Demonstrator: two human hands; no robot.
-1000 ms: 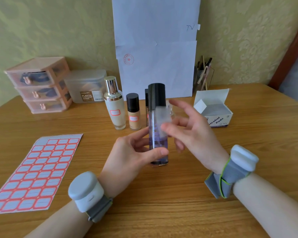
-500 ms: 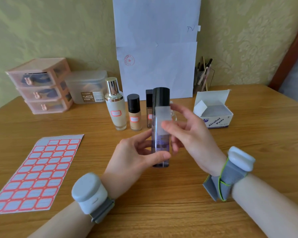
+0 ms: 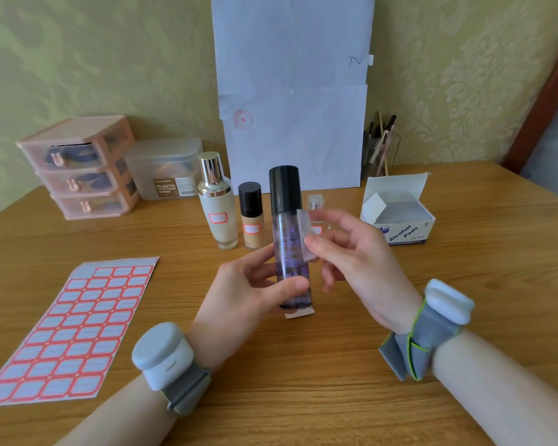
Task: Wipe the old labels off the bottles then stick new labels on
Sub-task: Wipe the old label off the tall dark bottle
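The fingers [image 3: 290, 284] of the left hand [image 3: 248, 294] are curling round the lower half of a tall bottle [image 3: 287, 220], holding it upright above the table [image 3: 303, 381]. It is clear, with violet liquid and a black cap. The right hand [image 3: 361, 262] is pinching a thin white pad [image 3: 304, 231] between thumb and forefinger, and the pad is lying against the bottle's right side, just above the left thumb.

Just under the left fingertips, a small paper strip [image 3: 299, 314] is lying on the wood. Beyond the left fingers, a cream bottle [image 3: 218, 217] with a gold cap and a foundation bottle [image 3: 252, 220] are standing side by side. Each is wearing a red-bordered label too small to read. The right fingers are hiding most of a small glass bottle [image 3: 315, 202] behind them.

Right of the right fingers, an open white box [image 3: 406, 233] is showing "Alcohol Pads". Well left of the left hand, a label sheet [image 3: 68, 326] of red-framed blanks is lying flat. Further back, pink drawers [image 3: 81, 169] and a frosted tub [image 3: 165, 165] marked "PLASTIC CONTAINER" are standing at the wall. White papers [image 3: 293, 91] with a round red stamp are hanging there, and a pen holder [image 3: 382, 146] is standing beside them.
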